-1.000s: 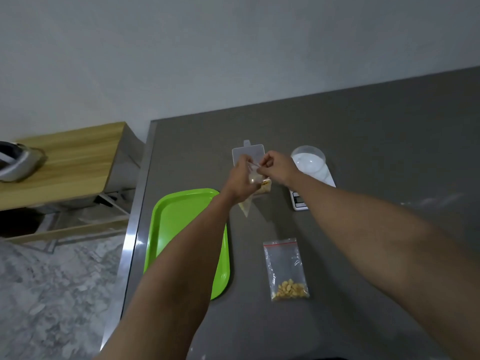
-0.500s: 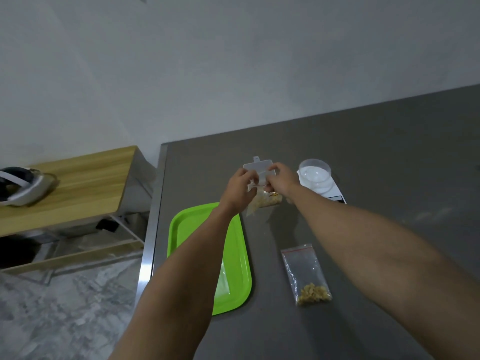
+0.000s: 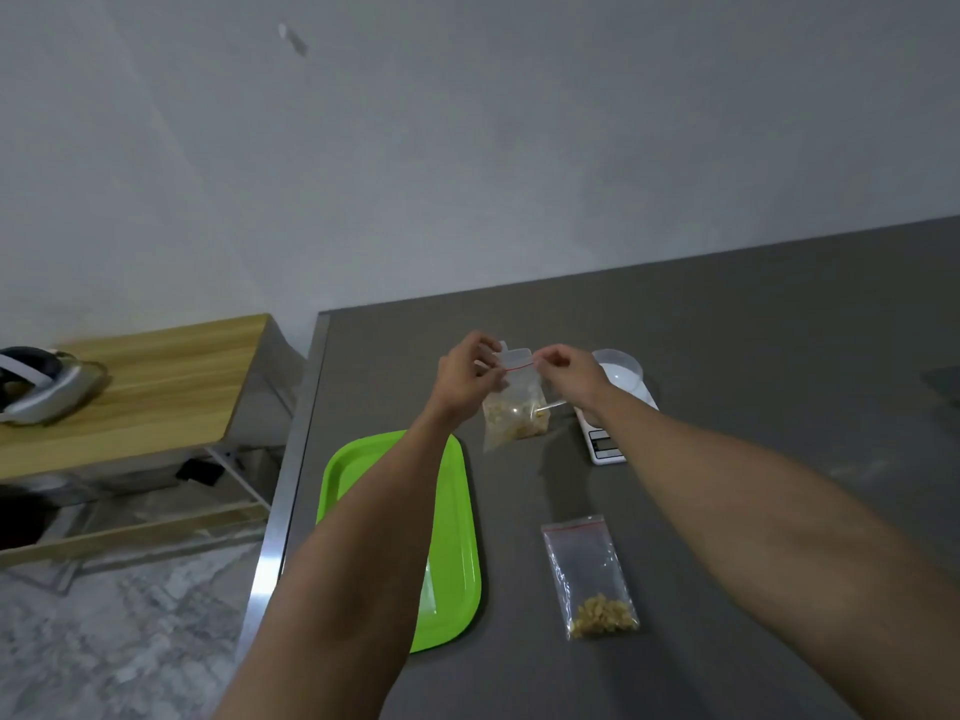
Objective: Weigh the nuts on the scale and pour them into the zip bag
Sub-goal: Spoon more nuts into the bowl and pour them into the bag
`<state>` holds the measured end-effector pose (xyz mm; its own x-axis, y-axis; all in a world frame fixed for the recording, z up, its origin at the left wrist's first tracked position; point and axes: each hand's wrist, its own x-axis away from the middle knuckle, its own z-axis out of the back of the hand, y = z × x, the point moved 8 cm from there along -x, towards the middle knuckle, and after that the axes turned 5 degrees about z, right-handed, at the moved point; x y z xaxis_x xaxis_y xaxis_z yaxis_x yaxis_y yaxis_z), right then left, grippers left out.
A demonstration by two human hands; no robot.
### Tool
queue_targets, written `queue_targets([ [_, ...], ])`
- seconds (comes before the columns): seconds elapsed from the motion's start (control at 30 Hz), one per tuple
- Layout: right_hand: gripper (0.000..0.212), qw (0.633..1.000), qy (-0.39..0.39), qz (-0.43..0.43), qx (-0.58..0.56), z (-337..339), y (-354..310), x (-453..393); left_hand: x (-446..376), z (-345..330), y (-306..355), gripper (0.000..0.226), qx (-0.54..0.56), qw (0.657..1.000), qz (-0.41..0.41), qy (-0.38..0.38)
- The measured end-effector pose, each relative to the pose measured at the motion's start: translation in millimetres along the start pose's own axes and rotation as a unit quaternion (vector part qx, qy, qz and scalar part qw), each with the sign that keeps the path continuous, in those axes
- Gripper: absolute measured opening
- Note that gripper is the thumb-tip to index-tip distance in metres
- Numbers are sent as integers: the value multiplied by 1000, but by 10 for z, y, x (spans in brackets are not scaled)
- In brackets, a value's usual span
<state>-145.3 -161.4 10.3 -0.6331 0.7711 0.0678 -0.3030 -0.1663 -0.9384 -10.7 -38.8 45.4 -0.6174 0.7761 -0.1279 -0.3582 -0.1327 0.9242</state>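
Pinching zip bag (image 3: 515, 402) of nuts at its red seal: left hand (image 3: 466, 374) at 9 o'clock, right hand (image 3: 569, 371) at 3; scale (image 3: 605, 440) beyond right hand on counter (image 3: 727, 356).

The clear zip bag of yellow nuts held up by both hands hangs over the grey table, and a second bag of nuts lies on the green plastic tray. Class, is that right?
Not quite. In the head view the second bag of nuts lies on the grey table, to the right of the green plastic tray, not on it. The rest holds: both hands, left and right, pinch the top of the clear zip bag above the table.
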Motion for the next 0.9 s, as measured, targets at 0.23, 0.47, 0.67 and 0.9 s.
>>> queue_targets([
  [0.23, 7, 997, -13, 31, -70, 109, -56, 51, 41, -29, -24, 30, 98, 993, 51, 31],
  [0.47, 4, 997, -24, 77, -23, 186, -109, 91, 96, -90, -15, 23, 56, 995, 70, 34],
  [0.67, 7, 990, -23, 134, 31, 240, -193, 125, 94, -263, 92, 7, -52, 998, 34, 5],
  [0.9, 4, 987, -20, 154, 46, 290, -185, 82, 85, -369, 262, 9, -87, 996, -5, 10],
])
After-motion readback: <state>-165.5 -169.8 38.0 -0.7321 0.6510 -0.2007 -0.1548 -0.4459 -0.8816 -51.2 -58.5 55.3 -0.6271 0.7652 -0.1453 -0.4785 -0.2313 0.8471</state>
